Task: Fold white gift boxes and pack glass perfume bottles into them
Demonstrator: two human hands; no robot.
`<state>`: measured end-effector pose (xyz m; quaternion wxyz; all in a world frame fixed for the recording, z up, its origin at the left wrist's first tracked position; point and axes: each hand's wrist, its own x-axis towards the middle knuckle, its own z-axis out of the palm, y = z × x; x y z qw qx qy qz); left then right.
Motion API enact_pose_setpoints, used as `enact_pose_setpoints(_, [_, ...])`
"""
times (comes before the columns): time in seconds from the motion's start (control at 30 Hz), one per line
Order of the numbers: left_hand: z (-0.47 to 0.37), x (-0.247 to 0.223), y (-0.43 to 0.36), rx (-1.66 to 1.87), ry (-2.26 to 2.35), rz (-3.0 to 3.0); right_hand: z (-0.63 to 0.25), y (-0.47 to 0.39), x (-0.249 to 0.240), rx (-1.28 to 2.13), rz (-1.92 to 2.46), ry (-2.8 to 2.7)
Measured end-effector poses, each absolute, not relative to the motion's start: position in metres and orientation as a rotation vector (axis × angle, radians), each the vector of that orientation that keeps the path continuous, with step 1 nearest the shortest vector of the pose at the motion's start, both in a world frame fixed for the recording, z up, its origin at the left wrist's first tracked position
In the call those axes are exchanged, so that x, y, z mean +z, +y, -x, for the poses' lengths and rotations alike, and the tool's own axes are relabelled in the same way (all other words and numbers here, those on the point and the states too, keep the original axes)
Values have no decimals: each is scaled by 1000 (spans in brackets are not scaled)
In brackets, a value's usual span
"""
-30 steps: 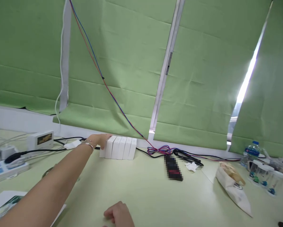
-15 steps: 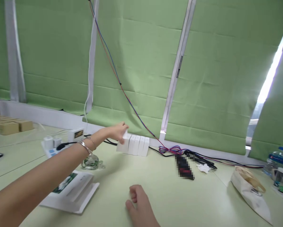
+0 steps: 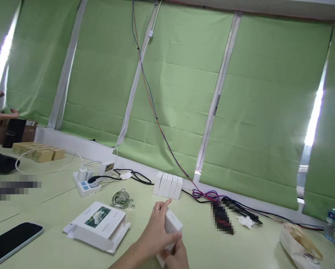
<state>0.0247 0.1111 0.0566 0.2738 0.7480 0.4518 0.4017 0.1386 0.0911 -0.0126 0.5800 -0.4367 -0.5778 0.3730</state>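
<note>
A small white box [image 3: 174, 221] stands tilted between my two hands, low in the middle of the view. My left hand [image 3: 156, 229] is closed around its left side, thumb across the front. At the box's lower end, my right hand [image 3: 179, 257] grips it with bent fingers. Beyond them, several matching white boxes [image 3: 167, 185] stand in a row by the wall. Left of my hands lies a larger white carton [image 3: 105, 224] with a flower picture and an open end flap. A round glass bottle [image 3: 121, 199] with green inside sits behind that carton.
A white power strip [image 3: 86, 188] with plugs is at the left, near a phone [image 3: 14, 242]. Coiled cables [image 3: 234, 205], crumpled tissue [image 3: 245, 222] and a cloth bag [image 3: 298, 246] lie right. Another person's hand [image 3: 2, 116] shows far left, by cardboard boxes.
My left hand has come back from the row of boxes with one white box. My right hand has closed on its lower end. The view has turned left.
</note>
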Motion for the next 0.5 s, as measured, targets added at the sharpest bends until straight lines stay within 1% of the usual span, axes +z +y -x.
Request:
enact_pose_setpoints(0.1, [-15, 37, 119, 1206, 1120, -1927, -144, 94, -9, 1067, 888, -1395])
enact_pose_setpoints(0.2, [-11, 23, 119, 1279, 1042, -1813, -147, 92, -7, 1133, 849, -1389])
enact_pose_setpoints(0.27, [-12, 19, 116, 1279, 984, -1712, -149, 89, -7, 1043, 867, -1389])
enact_pose_setpoints(0.4, [-16, 19, 111, 1300, 962, -1555, -153, 81, -5, 705, 957, -1393])
enact_pose_setpoints(0.5, [-15, 19, 107, 1343, 971, -1569, -156, 80, -2, 592, 992, -1422])
